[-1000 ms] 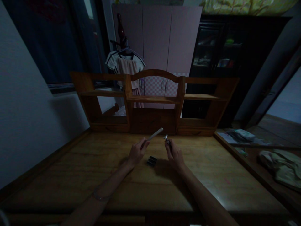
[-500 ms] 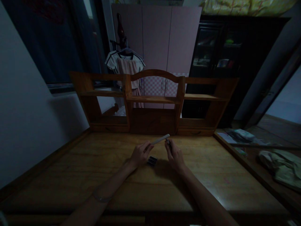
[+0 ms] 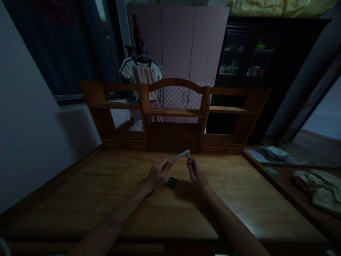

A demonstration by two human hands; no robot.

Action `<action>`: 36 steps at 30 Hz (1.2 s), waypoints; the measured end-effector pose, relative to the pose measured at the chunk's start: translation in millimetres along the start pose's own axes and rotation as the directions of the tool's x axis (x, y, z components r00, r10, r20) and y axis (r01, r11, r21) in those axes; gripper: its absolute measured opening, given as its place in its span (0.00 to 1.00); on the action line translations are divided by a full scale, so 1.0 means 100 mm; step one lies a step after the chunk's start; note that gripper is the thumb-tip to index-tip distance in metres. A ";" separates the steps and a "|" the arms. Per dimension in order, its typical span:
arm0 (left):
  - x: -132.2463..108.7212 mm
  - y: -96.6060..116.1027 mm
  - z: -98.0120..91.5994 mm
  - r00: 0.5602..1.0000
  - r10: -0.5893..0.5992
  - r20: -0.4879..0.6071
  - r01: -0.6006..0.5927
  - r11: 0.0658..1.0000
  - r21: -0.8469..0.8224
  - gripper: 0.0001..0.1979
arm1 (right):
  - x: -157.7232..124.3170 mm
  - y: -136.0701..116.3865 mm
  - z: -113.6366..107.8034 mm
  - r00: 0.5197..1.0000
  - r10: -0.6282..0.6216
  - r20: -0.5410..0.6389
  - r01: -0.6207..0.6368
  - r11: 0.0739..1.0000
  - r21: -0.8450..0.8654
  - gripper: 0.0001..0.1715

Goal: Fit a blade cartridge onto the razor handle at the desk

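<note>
In the head view, my left hand (image 3: 158, 174) is closed round the lower end of a slim white rod (image 3: 179, 155), which slants up to the right. My right hand (image 3: 197, 175) is closed, its thumb and fingertips pinching a small silver metal piece (image 3: 188, 157). The top of that piece meets the rod's far end or lies just under it; which one I cannot tell. On the desk between my hands is a small dark object (image 3: 172, 182) with several black bars side by side. Dim light hides its finer details.
The wooden desk (image 3: 106, 192) has a raised shelf unit (image 3: 174, 113) along its back. A low ledge to the right carries a pale cloth bag (image 3: 319, 190) and a plastic-wrapped packet (image 3: 277, 152). Clothes (image 3: 145, 73) hang behind the shelves, before a pink wardrobe (image 3: 177, 42).
The white rod's far end has dipped slightly and shifted left, and the silver piece now shows standing up at that end. My hands have barely moved.
</note>
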State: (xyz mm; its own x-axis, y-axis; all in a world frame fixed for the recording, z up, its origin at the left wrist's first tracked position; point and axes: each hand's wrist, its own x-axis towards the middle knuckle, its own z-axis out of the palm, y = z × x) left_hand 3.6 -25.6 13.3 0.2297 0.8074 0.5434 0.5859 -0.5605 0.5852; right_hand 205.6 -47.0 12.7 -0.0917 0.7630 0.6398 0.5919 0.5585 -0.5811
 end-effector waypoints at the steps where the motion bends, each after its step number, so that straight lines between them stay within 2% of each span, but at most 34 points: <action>1: 0.00 -0.01 0.00 1.000 0.000 -0.001 0.000 1.000 0.004 0.14 | 0.00 0.00 0.00 1.000 -0.001 0.002 0.001 1.000 0.004 0.12; 36: 0.01 -0.02 0.00 1.000 -0.008 0.015 0.008 1.000 -0.028 0.13 | 0.00 -0.02 0.01 0.999 -0.023 0.026 0.022 0.999 0.029 0.10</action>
State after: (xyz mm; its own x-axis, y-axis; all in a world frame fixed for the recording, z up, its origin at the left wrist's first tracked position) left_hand 2.7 -23.7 12.7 0.2370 0.8144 0.5297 0.5659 -0.5589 0.6062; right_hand 204.1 -47.9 13.4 -0.1254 0.7583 0.6398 0.5659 0.5843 -0.5816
